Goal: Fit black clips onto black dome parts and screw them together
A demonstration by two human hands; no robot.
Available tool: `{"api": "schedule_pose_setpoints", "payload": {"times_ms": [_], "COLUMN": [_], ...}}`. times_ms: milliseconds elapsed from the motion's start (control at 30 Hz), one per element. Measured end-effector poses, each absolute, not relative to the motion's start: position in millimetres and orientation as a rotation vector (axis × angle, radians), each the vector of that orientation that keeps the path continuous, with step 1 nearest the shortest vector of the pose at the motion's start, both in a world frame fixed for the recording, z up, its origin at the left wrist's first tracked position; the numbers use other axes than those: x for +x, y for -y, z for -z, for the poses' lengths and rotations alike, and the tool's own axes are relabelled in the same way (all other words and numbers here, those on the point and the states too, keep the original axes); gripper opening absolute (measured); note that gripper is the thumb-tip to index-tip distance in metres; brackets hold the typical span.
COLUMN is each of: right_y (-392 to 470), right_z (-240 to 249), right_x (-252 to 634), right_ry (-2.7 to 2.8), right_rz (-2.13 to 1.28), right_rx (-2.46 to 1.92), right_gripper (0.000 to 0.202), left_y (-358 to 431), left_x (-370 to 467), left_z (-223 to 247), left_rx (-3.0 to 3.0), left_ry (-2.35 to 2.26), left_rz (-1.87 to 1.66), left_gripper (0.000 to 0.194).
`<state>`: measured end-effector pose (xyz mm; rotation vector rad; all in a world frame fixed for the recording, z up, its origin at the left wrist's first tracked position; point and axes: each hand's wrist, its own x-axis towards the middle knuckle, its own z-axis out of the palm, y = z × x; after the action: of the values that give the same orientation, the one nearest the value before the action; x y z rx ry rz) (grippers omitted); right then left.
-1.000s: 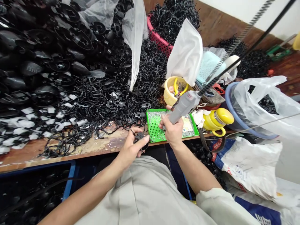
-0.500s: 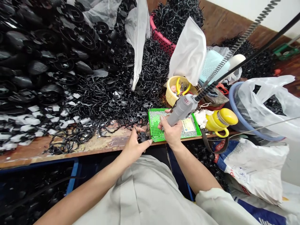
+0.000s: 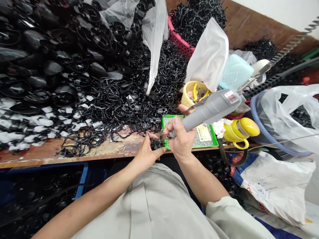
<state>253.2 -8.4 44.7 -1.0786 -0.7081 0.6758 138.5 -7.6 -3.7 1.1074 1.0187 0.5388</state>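
My left hand pinches a small black plastic part at the wooden table's front edge. My right hand grips a grey electric screwdriver with a black coiled cable running up to the right. The tool is tilted low, and its tip points down-left at the part. Both hands meet beside the green perforated tray, which holds small screws and a card.
A big heap of black plastic parts fills the table's left and back. Behind the tray are a yellow cup, a yellow bottle, a red basket, plastic bags and a blue basin. Sacks lie at the right.
The screwdriver has swung from steep to nearly flat and its tip came down onto the black part. My left hand moved the part right, up against the tray's corner.
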Motion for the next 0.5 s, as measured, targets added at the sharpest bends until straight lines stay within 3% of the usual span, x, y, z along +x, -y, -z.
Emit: {"api": "schedule_pose_setpoints", "payload": {"times_ms": [133,500], "right_y": [5.3,10.3], "right_z": [-44.2,-35.6], "right_x": [239.1,231.9], "right_ry": [0.689,0.754], "right_rz": [-0.75,-0.816], "right_rx": [-1.054,-1.062], "right_gripper": [0.041,0.034], "left_y": [7.9,12.9], "left_x": [138.8,134.6], "left_z": [8.1,14.8], "left_rx": [1.113,1.337], "left_ry": [-1.018,-0.992], "left_rz": [-0.59,-0.694], "left_gripper": [0.044,0.043]}}
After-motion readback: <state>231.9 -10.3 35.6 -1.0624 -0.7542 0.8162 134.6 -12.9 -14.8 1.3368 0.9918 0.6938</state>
